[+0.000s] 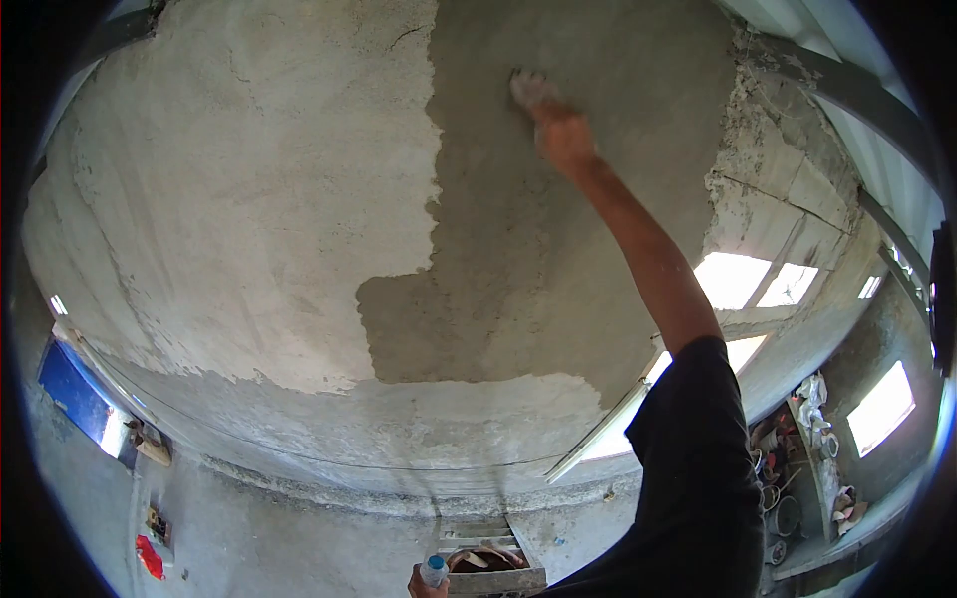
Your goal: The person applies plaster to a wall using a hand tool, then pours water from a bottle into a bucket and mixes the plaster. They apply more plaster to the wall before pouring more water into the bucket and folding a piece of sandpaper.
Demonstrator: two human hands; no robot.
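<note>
My right hand [565, 138] is raised high against the wall, at the end of a stretched arm in a black sleeve. It is closed on a pale, blurred lump [535, 92] pressed to the darker, damp-looking plaster [558, 239]; I cannot tell what kind of thing the lump is. Low at the bottom edge, my left hand [427, 588] is wrapped round a clear plastic bottle [435, 570] with a blue cap. Just beside the bottle is a bucket [488, 560] with brownish stuff inside, on a wooden stand or ladder [493, 581].
Lighter, dry plaster [259, 179] borders the dark patch on the left. Bright window openings [733, 280] lie to the right, below rough blockwork [788, 189]. A cluttered shelf [817, 468] stands at the lower right. A red item [150, 558] lies on the floor at left.
</note>
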